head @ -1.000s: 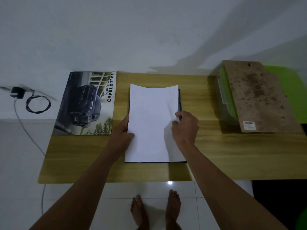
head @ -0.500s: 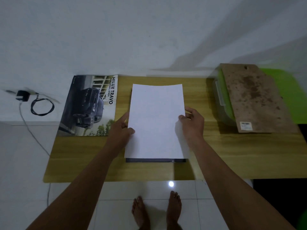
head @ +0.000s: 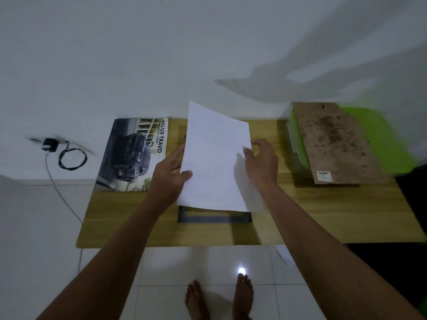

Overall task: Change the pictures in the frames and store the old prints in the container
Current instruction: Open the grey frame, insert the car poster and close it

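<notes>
My left hand (head: 168, 179) pinches the left edge of a white sheet (head: 212, 162) and holds it tilted above the dark picture frame (head: 215, 217), which lies flat on the wooden table (head: 323, 215). Only the frame's near edge shows below the sheet. My right hand (head: 263, 162) hovers at the sheet's right edge with loosely curled fingers, blurred, gripping nothing that I can see. A car print (head: 134, 155) lies at the table's left end. At the right, a clear container with green sides (head: 295, 144) carries the frame's brown backing board (head: 335, 144) on top.
The table stands against a white wall. A charger with a coiled cable (head: 71, 155) lies on the floor to the left. A scrap of white paper (head: 284, 255) lies on the tiles under the table's front edge, near my bare feet.
The white sheet has risen off the frame and tilted, with its far end higher. My right hand has come off the sheet and moved to its right edge. My left hand keeps its pinch.
</notes>
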`<action>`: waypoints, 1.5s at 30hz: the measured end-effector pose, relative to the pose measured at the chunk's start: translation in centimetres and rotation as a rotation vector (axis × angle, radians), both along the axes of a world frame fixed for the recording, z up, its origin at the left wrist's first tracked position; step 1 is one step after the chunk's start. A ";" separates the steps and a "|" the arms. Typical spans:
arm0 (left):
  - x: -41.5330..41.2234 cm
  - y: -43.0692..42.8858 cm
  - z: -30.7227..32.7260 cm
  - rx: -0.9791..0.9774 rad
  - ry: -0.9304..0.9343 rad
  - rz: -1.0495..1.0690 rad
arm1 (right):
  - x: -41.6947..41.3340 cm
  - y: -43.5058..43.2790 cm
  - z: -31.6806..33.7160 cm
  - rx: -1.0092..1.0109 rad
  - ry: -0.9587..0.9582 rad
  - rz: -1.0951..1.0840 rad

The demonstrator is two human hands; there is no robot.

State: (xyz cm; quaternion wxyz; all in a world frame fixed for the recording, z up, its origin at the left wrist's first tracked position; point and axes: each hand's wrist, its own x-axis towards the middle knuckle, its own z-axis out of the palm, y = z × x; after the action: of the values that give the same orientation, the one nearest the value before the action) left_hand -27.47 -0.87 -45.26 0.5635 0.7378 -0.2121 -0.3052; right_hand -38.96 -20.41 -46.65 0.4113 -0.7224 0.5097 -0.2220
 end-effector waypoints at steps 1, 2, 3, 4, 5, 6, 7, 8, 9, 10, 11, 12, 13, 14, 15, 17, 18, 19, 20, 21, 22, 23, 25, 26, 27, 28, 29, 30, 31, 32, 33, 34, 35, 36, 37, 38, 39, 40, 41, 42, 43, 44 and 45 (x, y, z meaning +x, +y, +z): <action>-0.4 -0.1 0.6 -0.015 -0.049 -0.012 | 0.4 0.2 1.0 -0.053 0.007 0.058; -0.8 -0.3 1.2 -0.022 -0.098 -0.024 | 0.8 0.5 2.0 -0.073 -0.008 0.114; -1.2 -0.5 1.8 -0.018 -0.139 -0.031 | 1.3 0.9 3.0 -0.051 -0.034 0.158; -1.6 -0.8 2.3 -0.012 -0.169 -0.035 | 1.9 1.3 4.1 0.001 -0.054 0.193; -2.0 -1.0 2.7 -0.011 -0.197 -0.046 | 2.4 1.7 5.1 0.048 -0.059 0.221; -2.4 -1.1 3.1 -0.015 -0.225 -0.063 | 2.8 2.0 5.9 0.076 -0.053 0.245; -2.7 -1.3 3.3 -0.011 -0.254 -0.084 | 3.1 2.3 6.6 0.085 -0.043 0.260; -3.0 -1.5 3.5 -0.004 -0.281 -0.103 | 3.4 2.5 7.2 0.083 -0.031 0.265; -3.3 -1.6 3.7 0.000 -0.300 -0.116 | 3.4 2.5 7.6 0.066 -0.017 0.260; -3.8 -1.7 3.9 -0.005 -0.300 -0.124 | 3.2 2.5 8.1 0.036 0.000 0.248; -4.2 -1.8 4.1 -0.016 -0.295 -0.132 | 2.9 2.4 8.5 0.009 0.016 0.229; -4.7 -2.0 4.3 -0.025 -0.299 -0.142 | 2.6 2.3 8.8 -0.009 0.025 0.206; -5.2 -2.2 4.4 -0.029 -0.301 -0.156 | 2.1 2.1 9.0 -0.018 0.025 0.184; -5.7 -2.4 4.6 -0.038 -0.289 -0.172 | 1.7 1.9 9.2 -0.026 0.023 0.167; -6.2 -2.6 4.6 -0.046 -0.271 -0.180 | 1.2 1.8 9.3 -0.037 0.019 0.152; -7.0 -3.1 4.5 -0.046 -0.226 -0.167 | 0.2 1.3 9.6 -0.055 -0.004 0.116; -7.2 -3.3 4.4 -0.045 -0.184 -0.142 | -0.5 1.1 10.0 -0.060 -0.029 0.095; -7.2 -3.6 3.9 -0.040 -0.137 -0.108 | -1.3 0.8 10.4 -0.066 -0.053 0.075; -7.1 -3.7 3.8 -0.034 -0.098 -0.071 | -2.2 0.5 10.9 -0.059 -0.081 0.057; -6.7 -3.9 3.5 -0.012 -0.065 -0.036 | -3.2 0.1 11.3 -0.028 -0.131 0.036; -6.3 -4.1 3.3 0.024 -0.024 -0.010 | -4.2 -0.4 11.6 0.041 -0.200 0.010; -5.9 -4.4 3.2 0.074 0.031 0.003 | -5.1 -0.8 11.9 0.136 -0.276 -0.016; -5.7 -5.0 3.0 0.155 0.126 -0.025 | -7.1 -1.6 12.2 0.310 -0.377 -0.052; -5.9 -5.2 3.0 0.171 0.160 -0.056 | -8.2 -1.9 12.1 0.357 -0.391 -0.054; -6.1 -5.4 3.0 0.163 0.214 -0.083 | -9.1 -2.2 11.9 0.376 -0.389 -0.048; -6.4 -5.5 3.1 0.143 0.263 -0.100 | -10.1 -2.4 11.5 0.376 -0.375 -0.047; -6.6 -5.5 2.9 0.135 0.277 -0.111 | -11.0 -2.6 11.0 0.362 -0.351 -0.053; -6.7 -5.3 2.7 0.131 0.270 -0.116 | -11.9 -2.9 10.3 0.342 -0.321 -0.063; -6.6 -5.3 2.2 0.128 0.271 -0.109 | -12.7 -3.2 9.5 0.331 -0.291 -0.071; -6.6 -5.1 1.7 0.127 0.285 -0.108 | -13.3 -3.3 8.8 0.330 -0.270 -0.068; -6.8 -4.9 1.4 0.129 0.302 -0.114 | -14.0 -3.4 8.1 0.328 -0.250 -0.051; -7.2 -4.6 1.0 0.146 0.293 -0.129 | -14.6 -3.4 7.4 0.320 -0.231 -0.026; -7.7 -4.3 0.8 0.160 0.271 -0.149 | -15.3 -3.3 6.8 0.312 -0.218 0.004; -8.3 -4.1 0.5 0.164 0.249 -0.170 | -15.9 -3.2 6.1 0.313 -0.208 0.029; -8.9 -3.9 0.1 0.165 0.232 -0.180 | -16.6 -2.9 5.5 0.324 -0.210 0.060; -9.5 -3.7 -0.2 0.167 0.227 -0.184 | -17.1 -2.8 4.7 0.337 -0.213 0.100; -10.2 -3.5 -0.5 0.175 0.225 -0.169 | -17.7 -2.8 3.7 0.344 -0.206 0.139; -10.7 -3.4 -0.9 0.193 0.204 -0.151 | -18.2 -2.8 2.7 0.351 -0.187 0.171; -11.4 -3.3 -1.3 0.215 0.175 -0.132 | -18.9 -2.8 1.8 0.366 -0.161 0.194; -12.1 -3.2 -1.7 0.236 0.151 -0.123 | -19.5 -2.8 0.8 0.380 -0.135 0.214; -12.9 -3.0 -1.9 0.252 0.129 -0.122 | -20.0 -2.8 -0.2 0.385 -0.110 0.224; -13.5 -3.0 -2.4 0.260 0.108 -0.137 | -20.6 -2.8 -1.0 0.374 -0.089 0.231; -14.4 -3.0 -2.6 0.259 0.111 -0.147 | -21.2 -2.9 -2.0 0.369 -0.075 0.230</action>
State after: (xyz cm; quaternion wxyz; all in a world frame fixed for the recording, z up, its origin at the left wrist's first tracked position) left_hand -41.83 -3.87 -47.90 0.4506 0.7686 -0.1930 -0.4110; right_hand -60.18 -23.30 -48.64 0.5779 -0.6794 0.4401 -0.1033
